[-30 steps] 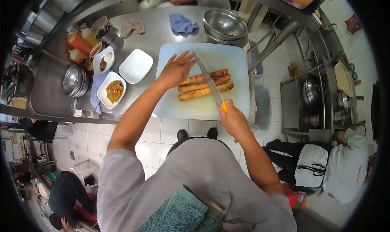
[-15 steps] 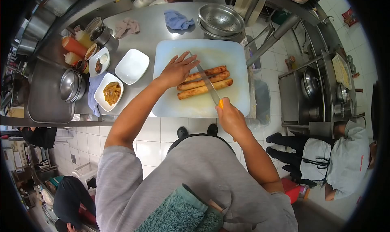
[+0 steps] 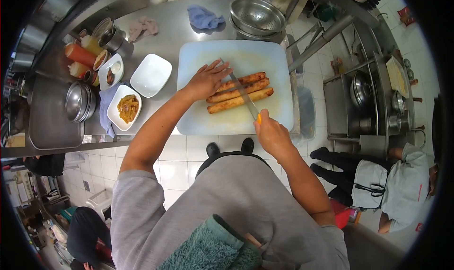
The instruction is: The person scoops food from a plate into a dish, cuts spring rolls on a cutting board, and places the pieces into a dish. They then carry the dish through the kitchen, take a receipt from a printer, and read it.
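Note:
Three long browned fried rolls (image 3: 240,101) lie side by side on a white cutting board (image 3: 194,121). A long knife (image 3: 244,94) crosses over them at a slant, its tip toward the far side. My right hand (image 3: 274,134) is closed around its yellow handle, near the board's front edge. My left hand (image 3: 206,82) is laid out with fingers stretched over the blade near the tip, beside the left ends of the rolls. Its palm hides part of the farther rolls.
Left of the board stand an empty white bowl (image 3: 151,76), a bowl of yellow-brown food (image 3: 126,110), sauce bottles (image 3: 79,55) and metal bowls (image 3: 75,102). Behind it are a blue cloth (image 3: 204,17) and a colander (image 3: 257,17). Another person (image 3: 402,185) is at right.
The view has shifted slightly. My right hand and the knife handle have come a little nearer to me over the board; my left hand keeps its place near the tip.

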A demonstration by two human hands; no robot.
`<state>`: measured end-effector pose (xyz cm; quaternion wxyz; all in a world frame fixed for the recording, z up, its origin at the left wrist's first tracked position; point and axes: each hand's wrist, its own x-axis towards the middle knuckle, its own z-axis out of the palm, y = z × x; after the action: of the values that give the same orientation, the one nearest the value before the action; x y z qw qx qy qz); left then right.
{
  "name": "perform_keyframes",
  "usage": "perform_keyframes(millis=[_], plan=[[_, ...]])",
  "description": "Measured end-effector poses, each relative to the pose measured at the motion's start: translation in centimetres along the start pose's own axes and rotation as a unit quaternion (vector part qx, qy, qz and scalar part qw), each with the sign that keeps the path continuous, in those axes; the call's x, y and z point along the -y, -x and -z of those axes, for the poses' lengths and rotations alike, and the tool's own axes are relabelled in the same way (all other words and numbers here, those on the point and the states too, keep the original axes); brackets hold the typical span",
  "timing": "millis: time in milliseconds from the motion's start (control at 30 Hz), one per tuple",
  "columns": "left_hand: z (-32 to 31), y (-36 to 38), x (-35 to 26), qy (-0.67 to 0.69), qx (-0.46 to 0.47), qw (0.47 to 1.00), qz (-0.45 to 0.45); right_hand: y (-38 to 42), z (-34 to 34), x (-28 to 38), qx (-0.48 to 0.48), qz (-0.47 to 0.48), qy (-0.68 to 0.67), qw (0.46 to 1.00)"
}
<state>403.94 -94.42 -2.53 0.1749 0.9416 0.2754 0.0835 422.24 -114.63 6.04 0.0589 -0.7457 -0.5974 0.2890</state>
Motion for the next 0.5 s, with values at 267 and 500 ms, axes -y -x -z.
perform_keyframes(millis=[267,500], plan=[[-0.1,0.3,0.4,0.027,0.024,0.999,-0.006,-0.6,1.3,1.5,0.046,-0.03,0.021,0.998],[0.3,0.2,0.1,-0.03,0.022,0.999,-0.02,-0.9,1.3,1.9,0.049,-0.046,0.035,0.997]])
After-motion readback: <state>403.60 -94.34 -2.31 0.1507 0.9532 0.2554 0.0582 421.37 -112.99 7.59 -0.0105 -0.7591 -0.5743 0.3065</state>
